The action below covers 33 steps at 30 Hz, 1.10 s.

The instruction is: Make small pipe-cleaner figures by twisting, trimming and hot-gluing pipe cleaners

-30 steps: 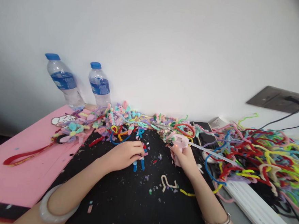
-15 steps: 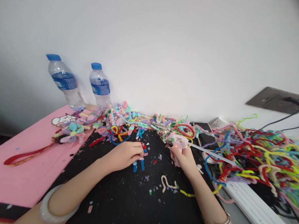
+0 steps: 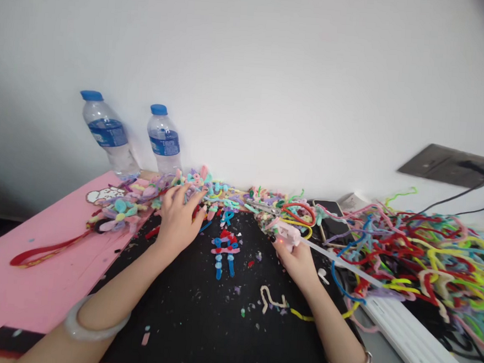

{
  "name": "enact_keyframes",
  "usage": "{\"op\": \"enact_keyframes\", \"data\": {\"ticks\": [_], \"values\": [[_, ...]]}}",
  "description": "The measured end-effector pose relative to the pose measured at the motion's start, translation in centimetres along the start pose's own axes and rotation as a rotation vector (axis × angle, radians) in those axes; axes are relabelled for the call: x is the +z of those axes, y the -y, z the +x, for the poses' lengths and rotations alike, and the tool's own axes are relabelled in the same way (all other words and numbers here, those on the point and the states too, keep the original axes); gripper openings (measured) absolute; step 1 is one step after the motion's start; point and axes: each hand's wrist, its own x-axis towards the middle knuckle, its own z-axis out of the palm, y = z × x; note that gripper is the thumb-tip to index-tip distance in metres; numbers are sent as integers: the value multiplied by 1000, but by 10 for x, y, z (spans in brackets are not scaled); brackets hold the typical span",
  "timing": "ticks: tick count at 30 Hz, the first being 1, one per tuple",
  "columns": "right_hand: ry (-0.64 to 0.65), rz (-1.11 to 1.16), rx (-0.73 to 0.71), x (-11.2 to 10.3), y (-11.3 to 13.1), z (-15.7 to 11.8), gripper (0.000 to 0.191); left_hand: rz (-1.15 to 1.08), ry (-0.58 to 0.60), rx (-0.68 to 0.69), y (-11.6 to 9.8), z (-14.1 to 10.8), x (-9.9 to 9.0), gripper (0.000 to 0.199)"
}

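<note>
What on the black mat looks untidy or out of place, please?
Small scraps lie scattered over the black mat, some near the red, pink and blue fuzzy piece; they look like untidy offcuts.

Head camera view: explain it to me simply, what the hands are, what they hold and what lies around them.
There is no machine: these are a person's bare hands, seen by one camera worn on the head. The right hand grips a pink glue gun, a pale stick jutting from its back. The left hand, fingers spread, is at a fuzzy pile; any grip there is unclear. Between the hands, a small red, blue and pink piece lies on the black mat. Colourful strips heap up at right.
</note>
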Motion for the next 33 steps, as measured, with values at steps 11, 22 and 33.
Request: {"op": "enact_keyframes", "data": {"ticks": [11, 22, 33], "values": [[75, -511, -335, 0, 4, 2, 33, -219, 8, 15, 4, 3, 4, 36], [19, -562, -443, -8, 15, -5, 41, -1526, 50, -641, -19, -2, 0, 16], [181, -402, -742, 29, 34, -28, 25, -1711, 715, -530, -65, -36, -10, 23]]}}
